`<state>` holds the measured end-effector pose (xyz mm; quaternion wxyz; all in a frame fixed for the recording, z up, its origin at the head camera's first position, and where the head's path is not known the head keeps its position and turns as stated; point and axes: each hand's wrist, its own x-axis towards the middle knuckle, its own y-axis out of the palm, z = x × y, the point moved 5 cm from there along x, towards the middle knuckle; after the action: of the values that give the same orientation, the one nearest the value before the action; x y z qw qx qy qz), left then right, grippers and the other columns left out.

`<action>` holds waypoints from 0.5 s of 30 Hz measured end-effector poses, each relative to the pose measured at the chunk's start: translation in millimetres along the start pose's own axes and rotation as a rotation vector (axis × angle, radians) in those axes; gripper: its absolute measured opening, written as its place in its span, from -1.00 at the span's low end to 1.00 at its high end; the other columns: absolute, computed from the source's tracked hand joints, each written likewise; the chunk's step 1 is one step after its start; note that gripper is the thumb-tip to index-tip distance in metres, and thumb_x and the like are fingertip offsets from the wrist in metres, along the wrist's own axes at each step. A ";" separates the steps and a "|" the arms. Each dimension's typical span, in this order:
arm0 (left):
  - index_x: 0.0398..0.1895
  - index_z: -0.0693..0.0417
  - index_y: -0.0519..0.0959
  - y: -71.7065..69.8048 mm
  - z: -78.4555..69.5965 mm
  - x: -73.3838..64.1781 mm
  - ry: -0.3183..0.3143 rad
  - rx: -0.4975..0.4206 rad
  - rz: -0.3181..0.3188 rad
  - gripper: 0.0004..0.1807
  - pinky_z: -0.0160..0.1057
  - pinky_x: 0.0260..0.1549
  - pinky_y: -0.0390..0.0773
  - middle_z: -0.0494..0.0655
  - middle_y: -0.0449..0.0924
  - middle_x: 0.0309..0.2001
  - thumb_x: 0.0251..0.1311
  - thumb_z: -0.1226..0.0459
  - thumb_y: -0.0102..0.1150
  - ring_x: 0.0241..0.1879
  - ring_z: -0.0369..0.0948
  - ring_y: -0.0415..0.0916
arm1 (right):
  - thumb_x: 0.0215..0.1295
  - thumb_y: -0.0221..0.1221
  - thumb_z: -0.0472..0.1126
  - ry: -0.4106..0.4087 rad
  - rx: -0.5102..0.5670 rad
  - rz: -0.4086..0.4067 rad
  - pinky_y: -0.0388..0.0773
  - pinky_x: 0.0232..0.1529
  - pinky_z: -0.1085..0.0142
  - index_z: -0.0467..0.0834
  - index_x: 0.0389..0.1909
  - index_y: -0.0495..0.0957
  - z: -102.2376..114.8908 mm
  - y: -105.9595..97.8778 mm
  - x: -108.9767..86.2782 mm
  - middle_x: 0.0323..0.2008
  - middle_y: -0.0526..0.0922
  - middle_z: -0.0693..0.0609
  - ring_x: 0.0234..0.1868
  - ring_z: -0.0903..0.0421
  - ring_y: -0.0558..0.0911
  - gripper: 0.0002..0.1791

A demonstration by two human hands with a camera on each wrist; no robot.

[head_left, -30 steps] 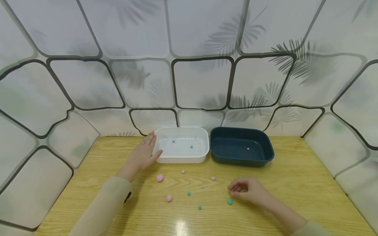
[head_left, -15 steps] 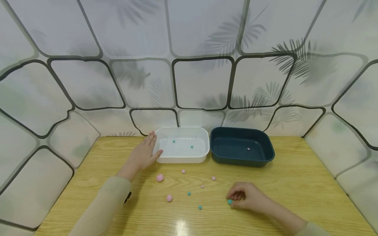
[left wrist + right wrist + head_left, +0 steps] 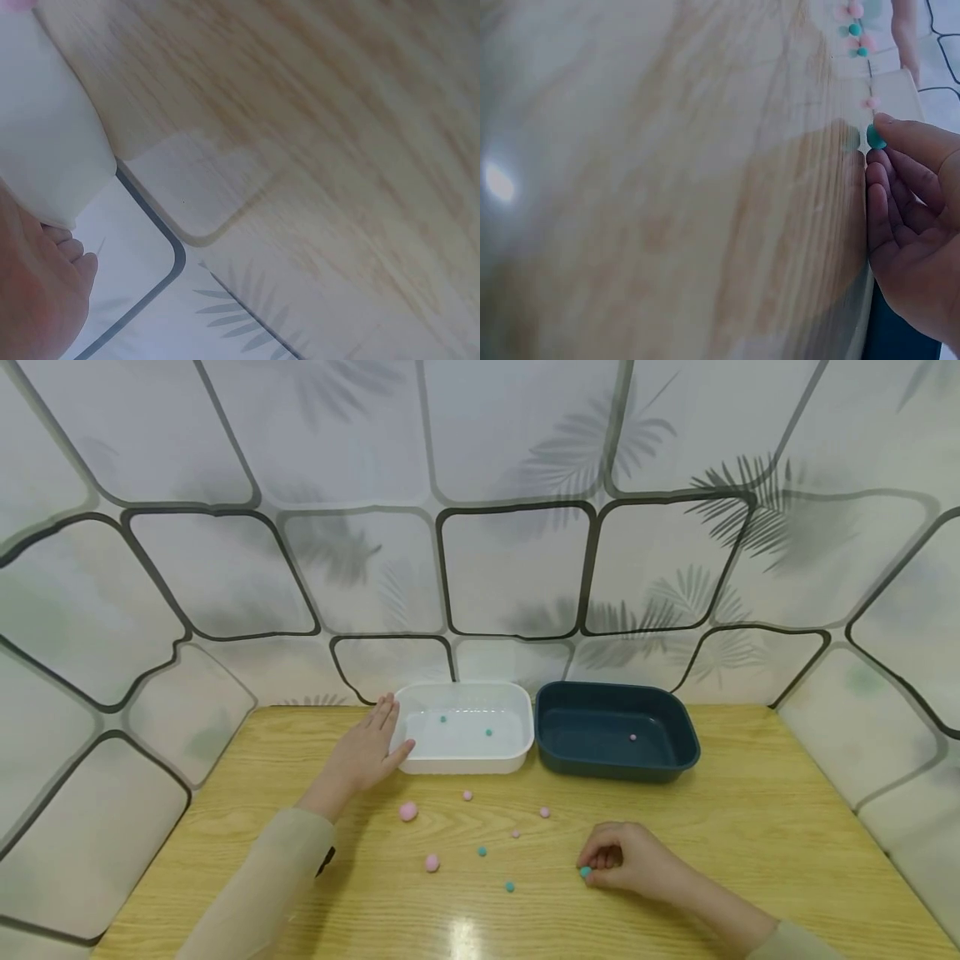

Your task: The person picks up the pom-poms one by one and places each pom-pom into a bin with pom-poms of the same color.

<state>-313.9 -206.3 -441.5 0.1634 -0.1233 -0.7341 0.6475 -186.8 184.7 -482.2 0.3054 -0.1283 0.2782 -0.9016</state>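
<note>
My right hand (image 3: 630, 862) pinches a small teal ball (image 3: 875, 136) between thumb and fingertips, low at the wooden table. In the head view the same teal ball (image 3: 586, 872) peeks out at the fingertips. Fingers straight, my left hand (image 3: 363, 750) lies against the left end of a white tray (image 3: 465, 766), thumb over its near corner. Two teal balls (image 3: 489, 732) are inside that tray. Beside it, a dark blue tray (image 3: 615, 770) contains one small pink ball (image 3: 633, 737). The left wrist view shows part of my left hand (image 3: 45, 285) by the tray's white wall (image 3: 52, 127).
Between the hands and trays, several pink balls of differing size lie scattered, the largest pink ball (image 3: 408, 811) at the left. Two loose teal balls (image 3: 482, 852) lie nearer the middle. A patterned wall covering (image 3: 510, 577) rises right behind the trays.
My right hand has come down slightly toward the near side and its thumb and fingers have closed around the teal ball. The left hand stays in place at the white tray.
</note>
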 end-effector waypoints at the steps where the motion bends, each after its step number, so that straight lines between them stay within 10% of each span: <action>1: 0.64 0.50 -0.01 -0.4 -0.3 -0.1 0.001 -0.001 -0.001 -0.11 0.15 0.68 0.07 0.39 -0.13 0.69 0.65 -0.08 -0.13 0.70 0.24 -0.11 | 0.29 0.49 -0.18 0.012 0.003 0.001 0.64 -0.33 0.45 -0.03 -0.28 0.80 0.1 -0.5 0.1 -0.33 0.71 0.17 -0.34 0.44 0.57 -0.94; 15: 0.64 0.50 0.00 0.5 1.2 1.2 0.004 0.009 0.007 -0.09 0.16 0.67 0.10 0.39 -0.12 0.69 0.64 -0.11 -0.15 0.70 0.24 -0.09 | 0.30 0.46 -0.24 0.056 -0.069 -0.063 0.65 -0.27 0.45 -0.15 -0.23 0.80 22.8 -18.5 23.1 -0.32 0.76 0.14 -0.33 0.43 0.58 -0.91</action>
<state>-315.6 -206.8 -442.0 0.1630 -0.1264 -0.7304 0.6511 -204.5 172.9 -451.5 0.2643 -0.1221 0.3135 -0.9039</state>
